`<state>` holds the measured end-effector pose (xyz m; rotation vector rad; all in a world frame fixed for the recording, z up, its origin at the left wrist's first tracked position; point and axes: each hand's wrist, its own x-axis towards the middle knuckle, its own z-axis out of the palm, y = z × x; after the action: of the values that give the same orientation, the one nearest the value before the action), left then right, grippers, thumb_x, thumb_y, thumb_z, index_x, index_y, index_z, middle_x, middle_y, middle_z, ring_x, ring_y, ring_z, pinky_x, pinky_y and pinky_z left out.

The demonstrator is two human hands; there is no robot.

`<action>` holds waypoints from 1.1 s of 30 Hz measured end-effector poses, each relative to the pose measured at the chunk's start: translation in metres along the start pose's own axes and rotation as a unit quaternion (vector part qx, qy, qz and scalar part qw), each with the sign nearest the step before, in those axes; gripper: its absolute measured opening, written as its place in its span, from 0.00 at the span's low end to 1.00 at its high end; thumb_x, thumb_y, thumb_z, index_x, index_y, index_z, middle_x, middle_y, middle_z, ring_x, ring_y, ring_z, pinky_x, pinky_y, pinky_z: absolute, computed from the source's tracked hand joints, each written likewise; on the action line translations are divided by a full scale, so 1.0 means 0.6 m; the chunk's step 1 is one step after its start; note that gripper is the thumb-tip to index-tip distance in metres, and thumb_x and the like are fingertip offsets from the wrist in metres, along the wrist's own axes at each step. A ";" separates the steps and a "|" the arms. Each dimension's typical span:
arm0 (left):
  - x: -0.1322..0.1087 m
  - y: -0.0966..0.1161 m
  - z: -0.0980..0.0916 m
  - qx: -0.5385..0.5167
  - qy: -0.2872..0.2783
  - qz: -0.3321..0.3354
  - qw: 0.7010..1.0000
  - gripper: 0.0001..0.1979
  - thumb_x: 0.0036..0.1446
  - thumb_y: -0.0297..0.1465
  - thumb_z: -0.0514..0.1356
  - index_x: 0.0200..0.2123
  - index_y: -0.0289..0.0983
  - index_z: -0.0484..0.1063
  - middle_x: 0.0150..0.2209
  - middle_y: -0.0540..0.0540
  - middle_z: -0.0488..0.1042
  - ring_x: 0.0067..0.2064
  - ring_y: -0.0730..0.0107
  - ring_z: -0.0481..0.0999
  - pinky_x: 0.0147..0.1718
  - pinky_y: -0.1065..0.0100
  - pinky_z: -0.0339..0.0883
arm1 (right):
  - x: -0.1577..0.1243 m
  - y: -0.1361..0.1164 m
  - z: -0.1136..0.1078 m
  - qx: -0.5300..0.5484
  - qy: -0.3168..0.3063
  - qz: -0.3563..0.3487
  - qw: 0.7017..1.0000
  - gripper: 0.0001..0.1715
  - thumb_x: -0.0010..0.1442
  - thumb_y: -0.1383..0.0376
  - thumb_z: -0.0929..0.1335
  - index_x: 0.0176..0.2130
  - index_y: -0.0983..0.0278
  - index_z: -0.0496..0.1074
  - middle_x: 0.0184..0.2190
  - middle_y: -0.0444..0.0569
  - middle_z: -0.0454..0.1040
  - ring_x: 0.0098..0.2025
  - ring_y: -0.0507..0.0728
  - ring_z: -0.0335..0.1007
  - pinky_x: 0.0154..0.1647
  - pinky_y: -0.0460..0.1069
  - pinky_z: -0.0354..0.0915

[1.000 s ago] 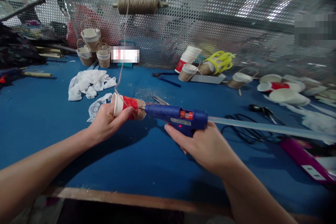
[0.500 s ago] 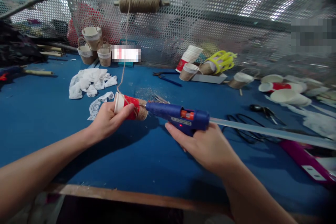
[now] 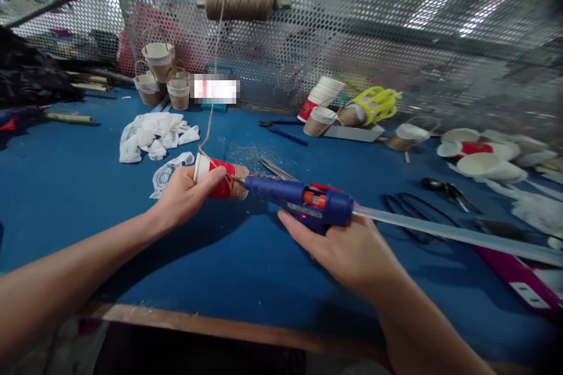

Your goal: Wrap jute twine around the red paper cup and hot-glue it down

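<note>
Both grips stayed closed: the left hand (image 3: 185,194) around a red paper cup (image 3: 221,180) held sideways just above the blue table (image 3: 88,211), the right hand (image 3: 347,246) around a blue glue gun (image 3: 303,202). Within a second the gun tilted slightly, nozzle still pressed to the cup's twine-wrapped end.

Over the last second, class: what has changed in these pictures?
The right hand has tipped the glue gun slightly, rear end lower. Its nozzle stays at the twine-wrapped paper cup, which the left hand still holds. Nothing taken up or let go.
</note>
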<state>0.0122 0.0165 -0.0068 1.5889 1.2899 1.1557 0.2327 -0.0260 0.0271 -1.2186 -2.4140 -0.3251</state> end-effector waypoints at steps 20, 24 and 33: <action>0.002 -0.006 0.001 -0.054 -0.001 -0.031 0.998 0.17 0.52 0.41 0.56 0.23 0.32 0.70 0.18 0.52 0.65 0.21 0.78 0.60 0.18 0.76 0.56 | 0.012 -0.006 -0.023 -0.140 -0.005 -0.164 0.976 0.20 0.58 0.71 0.57 0.29 0.63 0.75 0.17 0.49 0.71 0.21 0.55 0.66 0.20 0.47 0.60; 0.000 -0.004 0.001 -0.045 -0.002 -0.026 0.999 0.16 0.51 0.40 0.57 0.22 0.32 0.71 0.18 0.53 0.65 0.20 0.79 0.59 0.18 0.76 0.57 | 0.010 -0.001 -0.021 -0.118 -0.007 -0.125 0.985 0.17 0.58 0.69 0.59 0.31 0.63 0.75 0.21 0.50 0.74 0.24 0.56 0.69 0.24 0.49 0.63; 0.003 -0.003 0.001 -0.066 -0.007 -0.032 0.997 0.18 0.52 0.41 0.56 0.21 0.32 0.71 0.19 0.49 0.69 0.20 0.77 0.64 0.18 0.75 0.59 | 0.009 -0.013 -0.015 -0.022 -0.038 0.004 0.999 0.15 0.57 0.65 0.60 0.27 0.62 0.73 0.21 0.48 0.73 0.25 0.55 0.69 0.25 0.49 0.64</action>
<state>0.0122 0.0187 -0.0081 1.4473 1.2197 1.1648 0.2259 -0.0299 0.0372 -1.2813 -2.4784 -0.3369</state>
